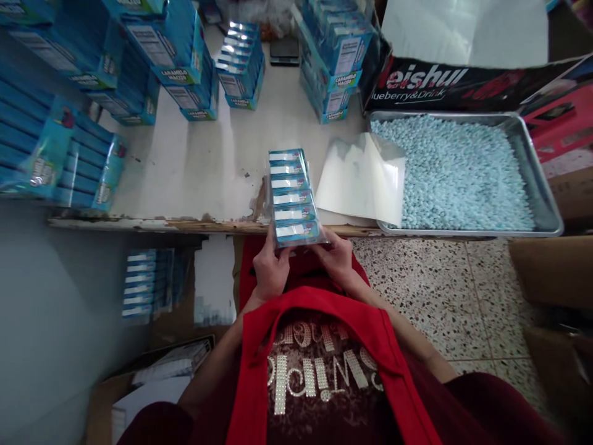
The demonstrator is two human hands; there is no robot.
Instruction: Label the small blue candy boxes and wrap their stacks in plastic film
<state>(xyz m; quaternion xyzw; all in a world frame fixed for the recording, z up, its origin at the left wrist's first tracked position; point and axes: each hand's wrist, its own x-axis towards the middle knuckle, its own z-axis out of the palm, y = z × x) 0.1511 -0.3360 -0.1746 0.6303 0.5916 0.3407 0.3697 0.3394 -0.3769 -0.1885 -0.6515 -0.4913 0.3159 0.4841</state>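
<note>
A clear plastic sleeve filled with several small blue boxes (pixel 291 198) lies over the table's front edge, its near end toward me. My left hand (pixel 272 266) grips its near left corner, fingers closed. At the near right corner my right hand (pixel 336 254) pinches the plastic. Just right of the pack, a stack of clear plastic sheets or bags (pixel 354 179) rests on the table and overlaps a metal tray (pixel 540 167) of small light-blue candies (pixel 458 176).
Blue display boxes (pixel 178 74) are stacked along the back left, with more (pixel 336 80) at back centre. A black carton (pixel 445 86) stands behind the tray. Below the worn table edge (pixel 199 227), wrapped packs (pixel 139 284) sit at left.
</note>
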